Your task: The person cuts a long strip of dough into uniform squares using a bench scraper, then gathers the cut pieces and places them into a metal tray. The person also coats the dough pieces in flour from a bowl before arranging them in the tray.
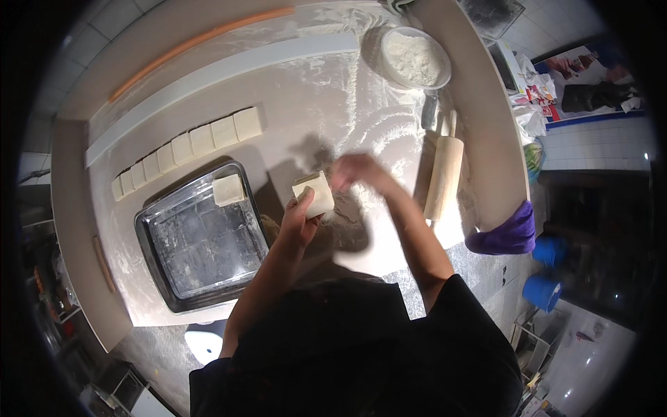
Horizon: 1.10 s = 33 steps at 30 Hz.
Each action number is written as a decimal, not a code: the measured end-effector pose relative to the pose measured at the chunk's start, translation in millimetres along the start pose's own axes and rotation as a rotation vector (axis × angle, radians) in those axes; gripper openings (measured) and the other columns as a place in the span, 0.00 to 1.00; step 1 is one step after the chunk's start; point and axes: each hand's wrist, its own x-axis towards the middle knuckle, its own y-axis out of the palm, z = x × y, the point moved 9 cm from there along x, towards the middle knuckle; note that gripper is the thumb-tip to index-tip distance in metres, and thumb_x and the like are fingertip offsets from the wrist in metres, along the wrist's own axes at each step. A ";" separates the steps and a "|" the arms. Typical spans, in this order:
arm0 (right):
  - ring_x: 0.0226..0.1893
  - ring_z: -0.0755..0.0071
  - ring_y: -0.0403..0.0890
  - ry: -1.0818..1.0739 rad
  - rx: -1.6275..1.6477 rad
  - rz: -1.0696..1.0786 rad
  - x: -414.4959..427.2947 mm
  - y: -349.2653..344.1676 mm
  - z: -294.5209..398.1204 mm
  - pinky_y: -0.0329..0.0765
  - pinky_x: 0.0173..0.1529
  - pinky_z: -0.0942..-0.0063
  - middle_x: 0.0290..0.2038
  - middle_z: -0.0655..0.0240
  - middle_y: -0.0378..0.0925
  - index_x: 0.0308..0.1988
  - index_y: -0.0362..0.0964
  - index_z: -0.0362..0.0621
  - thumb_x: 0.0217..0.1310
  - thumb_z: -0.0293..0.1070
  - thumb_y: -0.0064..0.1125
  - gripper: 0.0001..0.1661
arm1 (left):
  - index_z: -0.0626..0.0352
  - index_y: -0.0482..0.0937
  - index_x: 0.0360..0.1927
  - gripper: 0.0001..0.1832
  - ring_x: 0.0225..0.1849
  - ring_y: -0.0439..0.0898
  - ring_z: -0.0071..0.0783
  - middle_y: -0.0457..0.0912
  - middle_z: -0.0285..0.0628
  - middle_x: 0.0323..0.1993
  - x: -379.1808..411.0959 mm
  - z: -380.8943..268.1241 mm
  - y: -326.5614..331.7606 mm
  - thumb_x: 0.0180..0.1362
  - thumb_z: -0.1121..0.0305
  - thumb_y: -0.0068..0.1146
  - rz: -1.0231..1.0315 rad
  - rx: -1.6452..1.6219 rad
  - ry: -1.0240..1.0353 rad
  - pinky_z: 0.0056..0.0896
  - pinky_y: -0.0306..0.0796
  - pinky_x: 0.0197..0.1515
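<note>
My left hand [300, 221] grips a small stack of square dough sheets [319, 198], thumb on top. Just right of the stack is my right hand [358, 171], blurred and held over the floured table; whether its fingers hold anything cannot be made out. To the left, a metal tray [208, 255] dusted with flour has another pile of dough squares [228, 190] in its upper right corner. Beyond the tray, a slanting row of dough squares [182, 148] lies on the table, several of them overlapping.
At the far right stands a clear bowl of flour [415, 58]. Below it lie a dark flat tool [429, 110] and a wooden rolling pin [444, 174]. A pale long strip [224, 86] crosses the back. Raised boards edge the table; a purple cloth [505, 232] hangs over the right one.
</note>
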 end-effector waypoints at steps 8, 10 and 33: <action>0.37 0.42 0.81 -0.148 1.105 -0.964 58.4 -289.8 -30.8 0.84 0.40 0.51 0.37 0.38 0.76 0.46 0.60 0.19 0.69 0.39 0.46 0.26 | 0.63 0.77 0.51 0.17 0.43 0.82 0.28 0.82 0.40 0.44 -4.2 -15.1 -32.2 0.58 0.76 0.62 -0.213 0.254 0.039 0.29 0.77 0.47; 0.34 0.43 0.82 -0.152 1.116 -1.024 66.5 -299.0 -31.1 0.84 0.37 0.51 0.36 0.40 0.76 0.46 0.61 0.23 0.66 0.31 0.44 0.18 | 0.64 0.76 0.51 0.17 0.44 0.82 0.28 0.82 0.40 0.44 -8.4 -13.4 -32.8 0.58 0.76 0.62 -0.241 0.284 0.026 0.29 0.76 0.47; 0.26 0.66 0.82 0.323 0.431 -0.243 -102.4 70.8 -75.5 0.79 0.30 0.71 0.33 0.52 0.81 0.45 0.70 0.28 0.69 0.41 0.54 0.22 | 0.64 0.73 0.54 0.18 0.47 0.79 0.29 0.81 0.41 0.46 -15.1 -55.0 -7.6 0.60 0.74 0.60 -0.108 0.359 0.218 0.32 0.73 0.51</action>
